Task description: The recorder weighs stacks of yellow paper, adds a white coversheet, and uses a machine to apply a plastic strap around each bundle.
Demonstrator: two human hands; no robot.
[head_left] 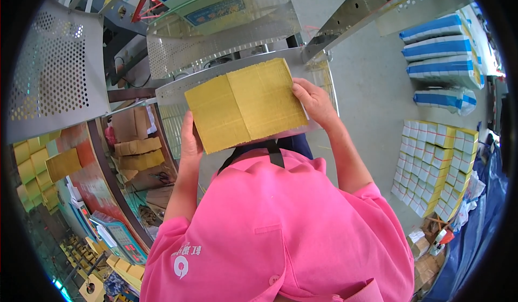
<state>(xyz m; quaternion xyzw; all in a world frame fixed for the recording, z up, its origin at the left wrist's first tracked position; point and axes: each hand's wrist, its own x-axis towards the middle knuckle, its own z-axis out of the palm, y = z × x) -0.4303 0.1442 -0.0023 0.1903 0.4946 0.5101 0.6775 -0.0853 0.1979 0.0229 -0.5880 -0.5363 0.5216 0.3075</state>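
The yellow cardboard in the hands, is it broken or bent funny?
Nothing stands out. The yellow cardboard is a flat, folded box held tilted between the left hand and right hand. Its creases look like ordinary fold lines, with no tears visible.

Worker wears bright pink short-sleeve top, smooth fabric, sleeves end above elbows, forearms bare. White round logo w/ small white chars printed on left sleeve. Faint rectangular stitched patch mid-chest. Pink button + collar edge at bottom of view. Black straps run in a V from neck area, prob. apron or harness; dark blue cloth below them. Hands: no gloves, no rings or watch visible.
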